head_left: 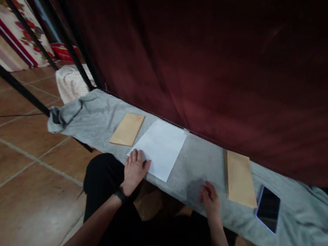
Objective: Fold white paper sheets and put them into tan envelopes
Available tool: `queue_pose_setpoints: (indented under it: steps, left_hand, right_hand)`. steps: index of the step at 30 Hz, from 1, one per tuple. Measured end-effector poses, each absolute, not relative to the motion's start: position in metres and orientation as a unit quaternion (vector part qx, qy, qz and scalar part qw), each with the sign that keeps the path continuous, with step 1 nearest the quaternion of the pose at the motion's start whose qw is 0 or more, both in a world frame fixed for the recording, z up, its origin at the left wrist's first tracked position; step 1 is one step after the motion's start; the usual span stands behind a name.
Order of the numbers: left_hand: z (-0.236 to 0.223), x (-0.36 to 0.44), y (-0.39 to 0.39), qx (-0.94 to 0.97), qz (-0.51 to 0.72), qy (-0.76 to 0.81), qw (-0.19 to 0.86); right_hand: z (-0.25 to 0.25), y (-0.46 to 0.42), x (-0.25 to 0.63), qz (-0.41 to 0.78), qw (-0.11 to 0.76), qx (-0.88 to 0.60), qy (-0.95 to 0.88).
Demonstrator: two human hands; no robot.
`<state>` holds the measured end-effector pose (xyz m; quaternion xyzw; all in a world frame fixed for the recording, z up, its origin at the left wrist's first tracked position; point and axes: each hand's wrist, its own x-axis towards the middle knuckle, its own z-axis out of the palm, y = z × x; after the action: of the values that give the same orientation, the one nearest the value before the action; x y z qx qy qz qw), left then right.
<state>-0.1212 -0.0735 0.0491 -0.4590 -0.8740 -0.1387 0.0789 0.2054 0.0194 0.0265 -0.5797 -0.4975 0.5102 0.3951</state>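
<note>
My left hand (134,169) lies flat with its fingers stretched out on the near left corner of a white sheet of paper (161,147). The paper rests on a grey cloth (201,164) that covers a long low surface. My right hand (210,199) rests open on the grey cloth, a little to the left of a stack of brown envelopes (239,178). It holds nothing. A single brown envelope (127,128) lies to the left of the paper.
A dark phone (268,208) lies on the cloth right of the envelope stack. A dark red curtain (221,58) hangs behind the surface. Black metal bars (12,79), a patterned fabric and a striped bundle (71,80) are at the left, above a brown tiled floor (16,168).
</note>
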Motion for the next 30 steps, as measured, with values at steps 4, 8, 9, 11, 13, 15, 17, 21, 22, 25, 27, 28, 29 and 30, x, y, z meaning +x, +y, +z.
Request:
queue_pose_setpoints:
  steps: [4,8,9,11,13,15,17,21,22,25,27,28,29,30]
  left_hand:
    - [0.058,-0.124,-0.076,-0.464,-0.119,-0.875,0.065]
    - [0.066,-0.126,-0.076,-0.457,-0.110,-0.881,0.050]
    - [0.068,-0.126,-0.076,-0.461,-0.104,-0.880,0.050]
    - [0.068,-0.123,-0.077,-0.472,-0.096,-0.874,0.056]
    - [0.067,-0.117,-0.079,-0.483,-0.097,-0.868,0.066]
    - [0.064,-0.108,-0.083,-0.489,-0.102,-0.863,0.071]
    - [0.061,-0.100,-0.086,-0.496,-0.111,-0.858,0.069]
    - [0.058,-0.090,-0.087,-0.502,-0.129,-0.853,0.059]
    - [0.058,-0.089,-0.087,-0.502,-0.129,-0.853,0.056]
    - [0.059,-0.090,-0.087,-0.503,-0.129,-0.854,0.045]
    - [0.059,-0.093,-0.088,-0.502,-0.132,-0.854,0.036]
    - [0.060,-0.093,-0.089,-0.502,-0.135,-0.854,0.031]
    - [0.060,-0.094,-0.090,-0.501,-0.138,-0.854,0.026]
    - [0.061,-0.094,-0.091,-0.500,-0.143,-0.854,0.021]
  right_hand:
    - [0.032,0.012,0.129,0.515,0.311,-0.564,-0.565]
    - [0.046,0.013,0.083,0.409,0.237,-0.579,-0.664]
    - [0.048,0.014,0.075,0.397,0.216,-0.584,-0.674]
    - [0.051,0.014,0.064,0.413,0.200,-0.588,-0.666]
    - [0.051,0.013,0.059,0.451,0.214,-0.587,-0.638]
    - [0.049,0.012,0.059,0.484,0.235,-0.582,-0.610]
    - [0.046,0.012,0.062,0.505,0.248,-0.580,-0.590]
    - [0.042,0.017,0.067,0.551,0.269,-0.583,-0.533]
    - [0.042,0.019,0.068,0.561,0.273,-0.582,-0.522]
    - [0.044,0.027,0.071,0.583,0.284,-0.567,-0.507]
    - [0.047,0.032,0.076,0.588,0.294,-0.555,-0.510]
    - [0.049,0.035,0.080,0.586,0.301,-0.550,-0.513]
    - [0.051,0.037,0.085,0.581,0.310,-0.547,-0.517]
    - [0.052,0.039,0.092,0.575,0.319,-0.544,-0.521]
